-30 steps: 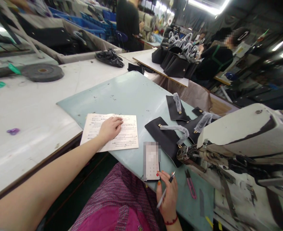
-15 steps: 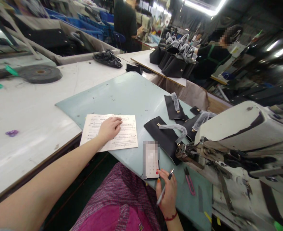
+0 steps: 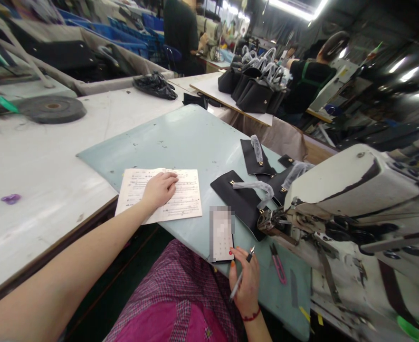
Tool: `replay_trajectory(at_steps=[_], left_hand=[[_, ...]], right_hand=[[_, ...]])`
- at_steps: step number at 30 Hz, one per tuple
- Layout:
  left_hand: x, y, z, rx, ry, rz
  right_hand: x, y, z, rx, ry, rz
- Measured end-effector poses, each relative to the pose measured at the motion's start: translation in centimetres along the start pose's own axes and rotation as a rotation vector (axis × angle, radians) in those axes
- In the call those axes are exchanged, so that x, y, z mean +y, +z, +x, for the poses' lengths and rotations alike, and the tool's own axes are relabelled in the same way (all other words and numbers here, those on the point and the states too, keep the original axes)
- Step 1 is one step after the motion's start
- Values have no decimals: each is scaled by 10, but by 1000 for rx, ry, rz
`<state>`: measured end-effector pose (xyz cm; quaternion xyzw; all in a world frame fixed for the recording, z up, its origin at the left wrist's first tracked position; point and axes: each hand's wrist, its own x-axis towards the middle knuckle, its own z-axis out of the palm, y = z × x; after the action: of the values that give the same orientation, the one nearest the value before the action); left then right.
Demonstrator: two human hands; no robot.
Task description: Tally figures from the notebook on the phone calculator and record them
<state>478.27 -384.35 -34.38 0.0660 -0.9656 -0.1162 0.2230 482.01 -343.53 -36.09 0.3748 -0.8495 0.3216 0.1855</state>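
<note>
My left hand [image 3: 160, 188] lies flat on an open notebook [image 3: 186, 204] filled with handwritten lines, at the edge of the pale green tabletop [image 3: 166, 137]. In my right hand [image 3: 248, 285] a pen [image 3: 235, 289] is held slantwise between the fingers, its tip pointing up and away. One finger of that hand reaches the lower right of a phone [image 3: 221, 244], whose screen shows a keypad and is partly blurred out. Pink-handled thread snips [image 3: 279, 268] lie to the right of this hand. Beyond the phone are black bag panels [image 3: 240, 202] with plastic-wrapped handles.
A sewing machine [image 3: 348, 190] stands close on the right. To the left is a white table [image 3: 45, 166] with a roll of dark strip [image 3: 52, 108] and a black plastic bag [image 3: 155, 86]. Finished black bags [image 3: 254, 95] stand on a board farther back. Co-workers are behind.
The view has shifted slightly, moving everything a little to the left. My left hand stays on the notebook, and my right hand stays at the phone with the pen.
</note>
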Motion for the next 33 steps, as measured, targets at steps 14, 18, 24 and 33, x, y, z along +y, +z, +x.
replay_trajectory(at_steps=[14,18,24,33], left_hand=[[-4,3,-1,5,25,22],[-4,4,0,8,33,34],[-5,5,-1,10,32,41],[-3,3,0,7,15,11]], right_hand=[[-4,-1,-2,-25,51,1],[-4,-1,-3,-17,55,14],[-10,-6,6,-47,78,44],[-31,4,35,-148,63,59]])
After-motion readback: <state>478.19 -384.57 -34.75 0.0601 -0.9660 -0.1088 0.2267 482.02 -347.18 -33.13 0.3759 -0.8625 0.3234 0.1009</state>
